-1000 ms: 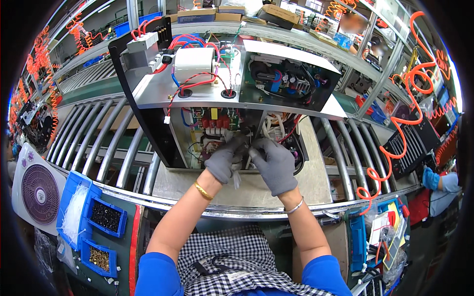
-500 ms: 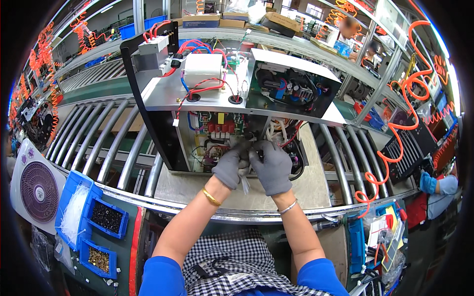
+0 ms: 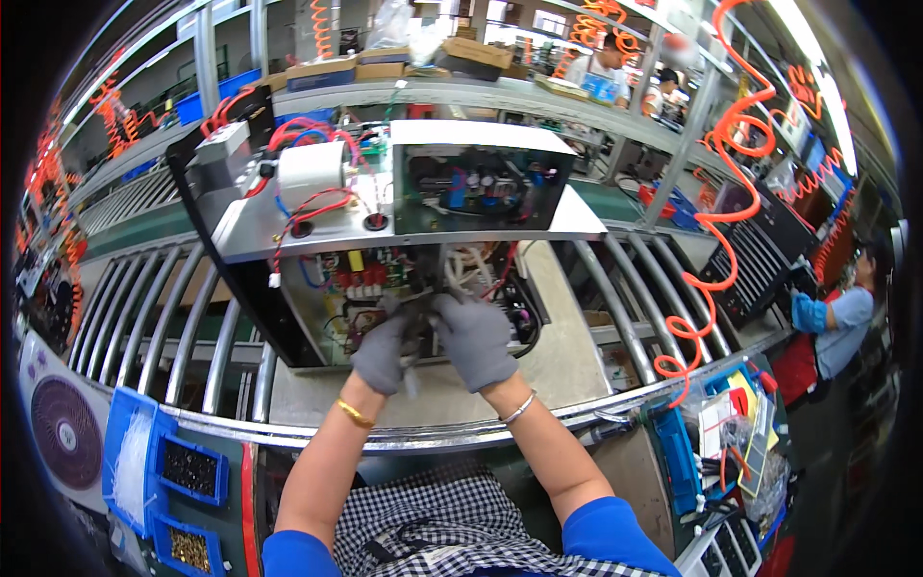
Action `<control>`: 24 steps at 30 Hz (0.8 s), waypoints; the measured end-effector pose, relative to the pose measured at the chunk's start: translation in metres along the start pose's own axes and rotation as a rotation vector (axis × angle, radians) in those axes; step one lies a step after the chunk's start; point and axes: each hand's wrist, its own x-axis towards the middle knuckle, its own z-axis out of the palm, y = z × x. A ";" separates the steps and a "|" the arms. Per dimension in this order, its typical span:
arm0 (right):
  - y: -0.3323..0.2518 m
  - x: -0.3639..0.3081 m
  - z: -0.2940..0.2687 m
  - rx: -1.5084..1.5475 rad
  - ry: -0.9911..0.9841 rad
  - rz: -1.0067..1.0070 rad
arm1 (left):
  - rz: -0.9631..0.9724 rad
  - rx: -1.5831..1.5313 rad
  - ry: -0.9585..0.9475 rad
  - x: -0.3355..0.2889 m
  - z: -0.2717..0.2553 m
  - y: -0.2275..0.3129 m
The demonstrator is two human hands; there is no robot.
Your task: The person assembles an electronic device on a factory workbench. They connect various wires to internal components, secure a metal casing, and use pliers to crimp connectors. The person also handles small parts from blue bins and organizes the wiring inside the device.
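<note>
An electrical unit with a silver metal shelf [image 3: 336, 238] and a black side panel [image 3: 240, 274] stands before me. In its lower compartment are a green circuit board with red parts [image 3: 361, 276] and white wires [image 3: 469, 264]. My left hand [image 3: 383, 354] and my right hand [image 3: 478, 343], both in grey gloves, meet at the opening beside these wires. Their fingers are closed together; what they pinch is hidden. A pale, blurred strip [image 3: 411, 384] hangs below them. On the shelf sit a white cylinder [image 3: 312, 165] and a boxed board [image 3: 481, 188].
Metal rollers [image 3: 197, 332] flank the baseplate [image 3: 567, 370] under the unit. Blue bins hold white cable ties [image 3: 135, 462], black screws [image 3: 189, 468] and brass-coloured parts [image 3: 187, 548]. A coiled orange hose [image 3: 735, 260] hangs at right, near a blue tool bin [image 3: 683, 471] and a co-worker [image 3: 836, 322].
The view has shifted, so the unit and my hands appear further left and slightly lower. Both hands stay together at the compartment, fingers still closed. A co-worker at right shows more fully.
</note>
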 end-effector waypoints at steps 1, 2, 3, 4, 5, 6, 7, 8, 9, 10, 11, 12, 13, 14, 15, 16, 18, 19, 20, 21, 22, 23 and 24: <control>0.002 0.000 0.000 0.002 -0.004 -0.004 | 0.005 0.085 0.043 -0.007 0.001 0.003; 0.006 -0.001 0.001 0.005 -0.009 -0.008 | 0.013 0.171 0.086 -0.010 0.001 0.004; 0.008 -0.001 0.001 0.009 -0.014 -0.013 | 0.024 0.222 0.116 -0.006 0.000 0.003; 0.005 0.000 0.000 0.017 -0.037 0.010 | 0.039 0.266 0.152 -0.003 -0.003 0.001; 0.006 -0.001 0.002 0.056 -0.033 0.020 | 0.055 0.310 0.189 0.000 -0.004 0.000; 0.007 -0.003 0.006 0.096 -0.029 0.028 | 0.106 0.318 0.184 0.002 -0.004 -0.001; 0.009 -0.005 0.008 0.130 -0.024 0.040 | 0.234 0.400 0.188 0.012 -0.006 -0.006; 0.009 -0.008 0.010 0.215 -0.008 -0.002 | 0.364 0.480 0.192 0.025 -0.010 -0.010; 0.007 -0.011 0.012 0.300 0.008 -0.045 | 0.384 0.504 0.194 0.032 -0.018 -0.011; 0.008 -0.017 0.012 0.375 0.024 -0.081 | 0.398 0.528 0.187 0.038 -0.020 -0.012; 0.010 -0.020 0.011 0.390 0.029 -0.055 | 0.302 0.501 0.185 0.036 -0.022 -0.004; 0.011 -0.023 0.009 0.405 0.034 -0.030 | 0.205 0.474 0.183 0.036 -0.022 0.001; 0.012 -0.024 0.009 0.423 0.038 -0.009 | 0.206 0.526 0.180 0.037 -0.022 0.005; 0.013 -0.023 0.009 0.429 0.086 0.008 | 0.208 0.578 0.176 0.039 -0.021 0.007; 0.013 -0.019 0.008 0.434 0.134 0.023 | 0.210 0.630 0.172 0.042 -0.022 0.009; 0.008 -0.014 0.008 0.454 0.177 0.031 | 0.355 0.670 0.096 0.059 -0.047 0.000; -0.006 -0.006 0.019 0.458 0.245 -0.025 | 0.594 0.667 0.006 0.108 -0.103 -0.025; -0.007 -0.008 0.022 0.574 0.208 0.070 | 0.631 0.712 -0.013 0.116 -0.106 -0.030; -0.009 -0.012 0.025 0.691 0.171 0.167 | 0.670 0.756 -0.031 0.113 -0.096 -0.029; -0.011 -0.015 0.029 0.808 0.133 0.263 | 0.670 0.885 -0.029 0.104 -0.092 -0.022; -0.011 -0.017 0.040 0.888 0.214 0.326 | 0.636 0.927 -0.020 0.097 -0.085 -0.015; -0.018 -0.016 0.043 1.016 0.240 0.429 | 0.602 0.970 -0.004 0.089 -0.082 -0.009; -0.027 -0.017 0.044 1.142 0.266 0.534 | 0.526 0.923 0.009 0.086 -0.082 -0.006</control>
